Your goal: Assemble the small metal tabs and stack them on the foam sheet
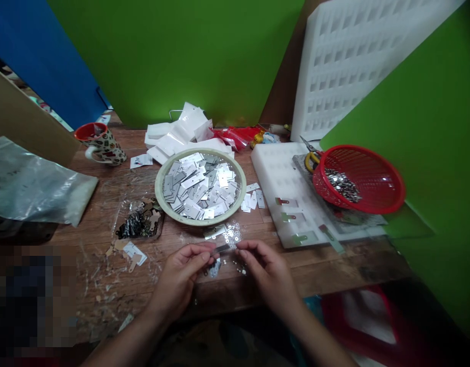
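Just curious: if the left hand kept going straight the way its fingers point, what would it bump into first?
Probably the small metal strip it already pinches, then the right hand at the strip's other end. The left hand points right and slightly away; depth is unclear.

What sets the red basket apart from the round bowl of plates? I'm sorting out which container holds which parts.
The red basket is mesh and sits tilted on the white foam tray; the round bowl is pale, solid-walled and flat on the wooden table. The basket holds a small heap of tiny shiny pieces; the bowl is filled with flat rectangular metal plates. Both are round, open and hold metal parts.
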The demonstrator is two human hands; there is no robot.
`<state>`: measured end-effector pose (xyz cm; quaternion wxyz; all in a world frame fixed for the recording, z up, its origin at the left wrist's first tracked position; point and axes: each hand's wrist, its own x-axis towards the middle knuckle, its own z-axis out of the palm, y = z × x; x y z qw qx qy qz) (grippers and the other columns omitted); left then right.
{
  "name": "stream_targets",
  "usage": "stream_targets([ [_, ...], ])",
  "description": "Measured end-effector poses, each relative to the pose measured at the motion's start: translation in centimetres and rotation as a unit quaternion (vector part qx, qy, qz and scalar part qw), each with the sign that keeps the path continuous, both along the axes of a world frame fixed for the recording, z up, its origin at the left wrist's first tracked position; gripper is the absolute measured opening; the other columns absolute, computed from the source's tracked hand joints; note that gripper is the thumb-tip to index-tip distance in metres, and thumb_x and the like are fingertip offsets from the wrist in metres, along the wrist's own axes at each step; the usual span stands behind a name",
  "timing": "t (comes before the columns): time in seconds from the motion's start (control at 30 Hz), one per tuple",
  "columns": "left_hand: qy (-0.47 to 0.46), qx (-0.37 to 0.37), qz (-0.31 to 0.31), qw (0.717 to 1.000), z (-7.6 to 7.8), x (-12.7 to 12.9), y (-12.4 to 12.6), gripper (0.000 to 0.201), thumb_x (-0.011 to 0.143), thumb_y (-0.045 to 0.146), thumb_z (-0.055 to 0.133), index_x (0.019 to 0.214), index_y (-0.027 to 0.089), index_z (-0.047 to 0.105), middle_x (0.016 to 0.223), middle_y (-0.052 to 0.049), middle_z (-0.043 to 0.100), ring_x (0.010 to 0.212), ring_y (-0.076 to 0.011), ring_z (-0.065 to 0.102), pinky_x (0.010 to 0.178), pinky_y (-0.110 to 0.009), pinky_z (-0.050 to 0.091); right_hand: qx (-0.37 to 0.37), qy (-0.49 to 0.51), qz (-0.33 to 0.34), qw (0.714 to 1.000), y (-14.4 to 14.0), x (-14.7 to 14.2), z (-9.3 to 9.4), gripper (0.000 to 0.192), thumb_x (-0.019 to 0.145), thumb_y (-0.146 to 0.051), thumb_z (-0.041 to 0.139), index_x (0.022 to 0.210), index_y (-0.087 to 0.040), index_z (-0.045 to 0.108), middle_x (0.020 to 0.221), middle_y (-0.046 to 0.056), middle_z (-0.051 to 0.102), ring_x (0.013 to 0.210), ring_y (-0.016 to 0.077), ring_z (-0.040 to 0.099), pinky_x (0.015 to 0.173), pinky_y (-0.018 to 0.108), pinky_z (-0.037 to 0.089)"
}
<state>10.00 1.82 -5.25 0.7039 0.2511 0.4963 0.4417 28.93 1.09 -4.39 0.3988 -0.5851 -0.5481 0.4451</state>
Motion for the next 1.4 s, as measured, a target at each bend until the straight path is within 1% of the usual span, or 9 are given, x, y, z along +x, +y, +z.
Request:
stream_targets([
  [0.1,0.059,0.035,-0.007,0.998,0.0,0.1,-0.2,0.017,0.075,0.025,0.074,0.087,0.014,0.071,0.104,-0.006,0.071,0.081,-0.011,0.066,0.078,-0.02,0.051,0.0,0.036,0.01,0.999,-0.3,-0.4,0.6,0.011,0.088,-0.028,0.057,0.09,-0.021,0.065,0.087,0.004,0.069,0.083,0.0185,0.065,0.077,0.03,0.051],
  [0.23,0.065,0.032,0.005,0.997,0.2,0.6,-0.4,0.036,0.068,0.023,0.078,0.101,0.018,0.066,0.102,-0.005,0.073,0.092,-0.0147,0.067,0.081,-0.022,0.051,0.059,0.0,0.022,0.998,-0.3,-0.9,0.5,0.008,0.087,-0.022,0.057,0.085,-0.022,0.065,0.108,0.006,0.06,0.106,0.0197,0.057,0.092,0.033,0.045],
  [0.37,0.055,0.01,0.0,0.998,0.3,1.0,-0.4,0.04,0.062,0.02,0.081,0.097,0.016,0.064,0.097,-0.004,0.074,0.092,-0.0152,0.068,0.08,-0.021,0.052,0.085,-0.04,0.056,0.994,-0.3,-1.5,0.1,0.01,0.087,-0.017,0.056,0.087,-0.022,0.064,0.118,0.006,0.055,0.113,0.0189,0.053,0.097,0.032,0.041],
  [0.57,0.032,-0.022,-0.059,0.998,0.0,0.8,-0.7,0.029,0.066,0.026,0.08,0.085,0.015,0.062,0.073,-0.001,0.074,0.065,-0.01,0.066,0.061,-0.017,0.05,0.079,-0.038,0.079,0.993,-0.1,-2.0,-0.4,0.01,0.087,-0.015,0.055,0.088,-0.022,0.061,0.095,0.003,0.063,0.093,0.0164,0.06,0.083,0.028,0.046],
  [0.87,0.056,0.021,-0.085,0.995,0.0,0.8,-0.7,0.024,0.067,0.025,0.08,0.084,0.015,0.066,0.085,-0.005,0.074,0.08,-0.0148,0.068,0.071,-0.02,0.051,-0.009,0.002,0.08,0.997,0.2,-1.6,-0.5,0.019,0.081,-0.011,0.058,0.097,-0.023,0.058,0.086,-0.001,0.065,0.078,0.0133,0.062,0.071,0.024,0.049],
  [1.03,-0.12,-0.127,-0.223,0.959,-0.1,-0.1,-0.6,0.033,0.086,0.043,0.058,0.085,0.011,0.065,0.07,-0.009,0.069,0.056,-0.0158,0.066,0.053,-0.025,0.052,0.107,-0.054,0.194,0.974,-0.7,-0.6,0.7,0.021,0.089,-0.014,0.051,0.107,-0.024,0.056,0.094,0.001,0.066,0.087,0.015,0.061,0.079,0.029,0.049],
  [1.17,-0.158,-0.171,-0.253,0.939,-0.4,-0.6,-0.7,0.021,0.079,0.032,0.068,0.076,0.011,0.064,0.057,-0.003,0.062,0.041,-0.0089,0.053,0.038,-0.018,0.042,0.191,-0.13,0.281,0.932,-1.4,0.1,0.7,0.028,0.092,-0.011,0.045,0.113,-0.026,0.056,0.1,0.002,0.067,0.096,0.0167,0.059,0.088,0.035,0.046],
  [1.27,-0.107,-0.159,-0.206,0.96,-0.5,-0.6,-0.5,0.022,0.075,0.029,0.072,0.067,0.013,0.059,0.053,0.001,0.058,0.037,-0.005,0.045,0.035,-0.014,0.033,0.209,-0.169,0.2,0.942,-1.2,0.9,-0.7,0.028,0.092,-0.011,0.045,0.115,-0.025,0.053,0.113,0.005,0.063,0.107,0.0184,0.056,0.093,0.036,0.045],
  [1.4,-0.023,-0.111,-0.158,0.981,-0.5,-0.2,-0.2,0.022,0.075,0.03,0.071,0.069,0.013,0.059,0.059,0.0,0.062,0.041,-0.0051,0.048,0.04,-0.015,0.034,0.158,-0.261,0.013,0.952,0.5,2.2,-3.1,0.017,0.092,-0.014,0.043,0.102,-0.019,0.056,0.099,0.01,0.062,0.095,0.0222,0.059,0.085,0.037,0.048],
])
